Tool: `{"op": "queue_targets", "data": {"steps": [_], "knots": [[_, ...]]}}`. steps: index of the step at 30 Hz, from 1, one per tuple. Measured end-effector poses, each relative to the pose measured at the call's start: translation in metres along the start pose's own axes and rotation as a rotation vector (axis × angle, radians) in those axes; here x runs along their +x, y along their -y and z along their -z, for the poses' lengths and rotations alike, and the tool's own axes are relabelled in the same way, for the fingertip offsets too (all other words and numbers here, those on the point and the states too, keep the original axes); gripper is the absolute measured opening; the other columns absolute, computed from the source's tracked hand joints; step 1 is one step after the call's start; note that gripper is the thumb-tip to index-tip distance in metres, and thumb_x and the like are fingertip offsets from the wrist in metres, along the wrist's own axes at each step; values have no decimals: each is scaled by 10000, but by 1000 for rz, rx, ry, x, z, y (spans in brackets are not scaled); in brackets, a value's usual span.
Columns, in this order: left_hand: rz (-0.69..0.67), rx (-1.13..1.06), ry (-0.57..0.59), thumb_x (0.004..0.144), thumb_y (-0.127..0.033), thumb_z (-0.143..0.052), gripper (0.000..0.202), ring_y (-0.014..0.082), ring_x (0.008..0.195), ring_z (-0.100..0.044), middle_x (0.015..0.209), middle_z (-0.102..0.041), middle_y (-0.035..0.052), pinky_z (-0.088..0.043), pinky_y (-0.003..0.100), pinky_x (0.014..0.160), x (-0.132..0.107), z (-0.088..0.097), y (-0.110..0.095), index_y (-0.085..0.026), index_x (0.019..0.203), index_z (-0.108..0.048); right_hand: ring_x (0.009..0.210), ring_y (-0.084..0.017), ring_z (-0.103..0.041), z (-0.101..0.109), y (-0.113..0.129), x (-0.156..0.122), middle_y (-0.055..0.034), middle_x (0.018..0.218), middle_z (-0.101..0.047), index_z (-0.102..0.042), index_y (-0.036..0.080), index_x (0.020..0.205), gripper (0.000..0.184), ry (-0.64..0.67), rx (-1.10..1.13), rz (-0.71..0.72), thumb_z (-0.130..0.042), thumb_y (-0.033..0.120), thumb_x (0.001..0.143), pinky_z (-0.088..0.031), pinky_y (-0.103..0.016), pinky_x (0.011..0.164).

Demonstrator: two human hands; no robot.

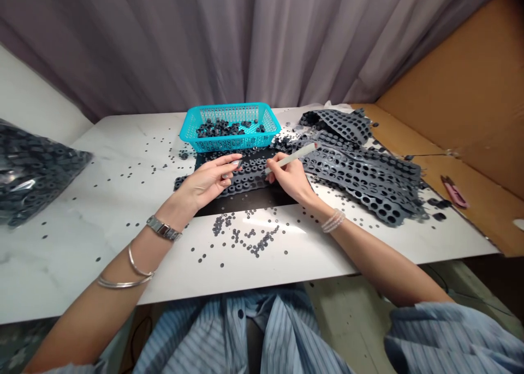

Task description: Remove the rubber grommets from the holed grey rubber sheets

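Observation:
A dark rubber sheet of moulded rings (245, 177) lies on a black mat (245, 200) in the middle of the white table (90, 210). My left hand (208, 180) rests on the sheet's left part, fingers curled and pressing it down. My right hand (289, 174) grips a white pen-like tool (292, 155) and holds its tip against the sheet. Just behind the sheet stands a turquoise plastic basket (231, 127) with several loose black rings in it.
A heap of punched-out grey rubber sheets (360, 172) lies to the right. Small black discs (245, 240) are scattered over the table. A clear bag of black rings (28, 169) sits at the far left. Pink snips (454, 193) lie on brown cardboard (470, 117) at the right.

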State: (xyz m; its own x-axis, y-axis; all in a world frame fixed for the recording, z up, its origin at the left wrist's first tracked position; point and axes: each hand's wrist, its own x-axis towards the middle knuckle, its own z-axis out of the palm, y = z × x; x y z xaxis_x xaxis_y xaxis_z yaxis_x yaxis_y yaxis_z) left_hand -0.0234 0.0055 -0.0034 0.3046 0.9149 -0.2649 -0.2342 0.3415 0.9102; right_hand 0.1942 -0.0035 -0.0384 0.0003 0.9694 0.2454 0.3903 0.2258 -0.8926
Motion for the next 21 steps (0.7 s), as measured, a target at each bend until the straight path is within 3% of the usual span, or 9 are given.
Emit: {"op": "queue_targets", "data": {"steps": [3, 8, 14, 18, 21], "knots": [[52, -81, 17, 800, -58, -698, 234, 42, 587, -469, 857, -655, 82, -349, 151, 471, -2, -6, 2, -117, 1021, -747, 571, -171, -632, 4, -3, 3, 32, 501, -582, -512, 218, 699, 243, -43, 16, -20, -530, 377, 882, -483, -297, 694], [80, -184, -7, 840, -84, -681, 52, 45, 585, -467, 885, -690, 137, -352, 145, 467, -2, -8, 4, -84, 858, -731, 567, -176, -623, 4, -4, 3, 18, 515, -604, -531, 214, 704, 242, -56, -34, -22, -529, 380, 880, -461, -301, 676], [105, -241, -13, 865, -138, -672, 97, 55, 590, -465, 897, -690, 144, -359, 149, 464, -1, -10, 6, -96, 777, -676, 549, -159, -575, 3, -2, 2, 11, 532, -610, -541, 208, 694, 266, -66, -92, 0, -521, 393, 884, -420, -291, 641], [117, -259, 14, 831, -102, -660, 25, 72, 628, -490, 935, -675, 156, -372, 149, 471, -2, -10, 4, -82, 816, -656, 554, -151, -556, 3, 1, 2, -1, 587, -637, -547, 203, 693, 274, -77, -109, -1, -530, 408, 875, -397, -279, 604], [136, -351, 59, 717, -44, -596, 183, 99, 645, -506, 878, -638, 153, -389, 167, 483, -2, -8, 1, -48, 890, -657, 578, -155, -571, 0, 3, 1, -6, 616, -652, -552, 203, 715, 272, -36, -72, -2, -529, 420, 878, -404, -270, 601]]}}
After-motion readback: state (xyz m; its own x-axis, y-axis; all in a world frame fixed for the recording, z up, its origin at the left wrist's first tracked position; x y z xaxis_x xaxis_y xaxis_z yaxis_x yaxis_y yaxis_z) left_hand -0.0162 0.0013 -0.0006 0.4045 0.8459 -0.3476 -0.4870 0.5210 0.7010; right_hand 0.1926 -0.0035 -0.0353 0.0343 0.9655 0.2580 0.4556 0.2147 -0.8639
